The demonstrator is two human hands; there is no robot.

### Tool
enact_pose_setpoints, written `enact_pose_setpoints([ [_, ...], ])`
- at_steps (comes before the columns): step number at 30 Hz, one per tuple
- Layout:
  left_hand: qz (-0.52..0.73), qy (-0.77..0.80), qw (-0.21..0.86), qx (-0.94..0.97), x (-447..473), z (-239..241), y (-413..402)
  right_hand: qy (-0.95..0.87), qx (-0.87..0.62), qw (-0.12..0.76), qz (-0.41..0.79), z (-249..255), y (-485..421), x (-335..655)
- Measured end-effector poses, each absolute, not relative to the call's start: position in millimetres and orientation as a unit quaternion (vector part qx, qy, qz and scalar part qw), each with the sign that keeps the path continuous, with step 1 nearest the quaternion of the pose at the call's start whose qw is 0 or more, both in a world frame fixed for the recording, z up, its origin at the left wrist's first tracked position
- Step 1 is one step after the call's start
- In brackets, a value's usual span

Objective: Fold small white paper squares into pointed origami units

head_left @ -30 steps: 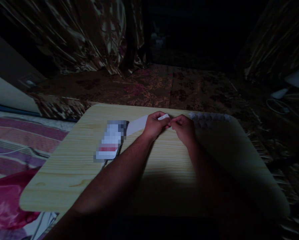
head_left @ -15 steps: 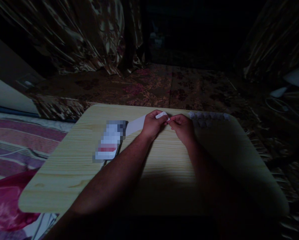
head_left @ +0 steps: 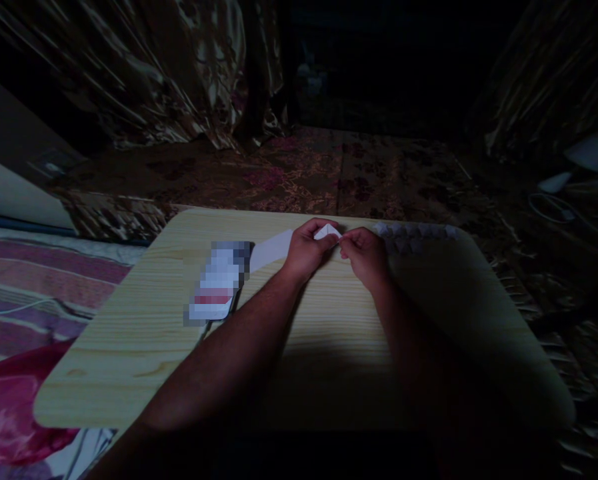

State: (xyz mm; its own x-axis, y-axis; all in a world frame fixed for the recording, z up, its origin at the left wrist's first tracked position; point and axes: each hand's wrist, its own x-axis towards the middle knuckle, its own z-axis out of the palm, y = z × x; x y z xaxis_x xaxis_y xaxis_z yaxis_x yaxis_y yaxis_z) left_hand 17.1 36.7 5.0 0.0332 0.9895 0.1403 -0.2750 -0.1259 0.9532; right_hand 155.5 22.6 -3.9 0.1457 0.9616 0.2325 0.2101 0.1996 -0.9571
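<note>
A small piece of folded white paper [head_left: 327, 231] is held over the far half of the wooden table [head_left: 129, 347]. My left hand [head_left: 306, 250] is closed on it, with the thumb lying across its near side. At the paper's right corner, the thumb and fingers of my right hand [head_left: 363, 253] pinch its edge. Flat white paper [head_left: 271, 253] lies just left of my left hand, partly hidden by it. To the right of my right hand stand several small folded white paper pieces [head_left: 416, 231] in rows, dim in shadow.
A phone-like slab [head_left: 216, 280], its face blurred out, lies on the left of the table. Behind the table is a ledge with patterned cloth [head_left: 303, 167] under curtains [head_left: 203, 67]. A striped bed cover [head_left: 39, 287] is at the left, a lamp [head_left: 596, 150] at the right.
The folded paper has turned a little in my fingers, so a peaked corner now points up. Both hands stay in nearly the same place and keep their hold.
</note>
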Motion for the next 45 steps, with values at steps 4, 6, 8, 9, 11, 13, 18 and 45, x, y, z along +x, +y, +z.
enact_pose_setpoints([
  [4, 0.591, 0.371, 0.504, 0.509, 17.4, 1.6, 37.6, -0.549, -0.528, 0.540, 0.358, -3.8, 22.7, 155.7],
  [6, 0.595, 0.372, 0.476, 0.530, 17.2, -0.5, 37.9, -0.543, -0.536, 0.532, 0.367, -2.2, 21.9, 155.5],
  [8, 0.592, 0.377, 0.452, 0.550, 17.1, -1.9, 37.6, -0.535, -0.540, 0.531, 0.374, -0.1, 21.1, 155.5],
  [9, 0.588, 0.381, 0.444, 0.558, 17.0, -2.2, 37.2, -0.532, -0.539, 0.533, 0.377, 0.8, 20.8, 155.6],
  [11, 0.582, 0.389, 0.435, 0.566, 17.2, -1.9, 36.0, -0.527, -0.535, 0.541, 0.379, 2.2, 20.7, 156.0],
  [13, 0.580, 0.394, 0.439, 0.562, 17.5, -1.0, 34.8, -0.523, -0.529, 0.552, 0.376, 2.7, 21.2, 156.3],
  [18, 0.586, 0.394, 0.486, 0.515, 18.2, -0.2, 35.2, -0.516, -0.513, 0.569, 0.383, 2.0, 22.2, 156.3],
  [45, 0.581, 0.420, 0.516, 0.469, 18.3, 3.4, 34.1, -0.535, -0.531, 0.545, 0.365, -2.2, 22.3, 157.3],
])
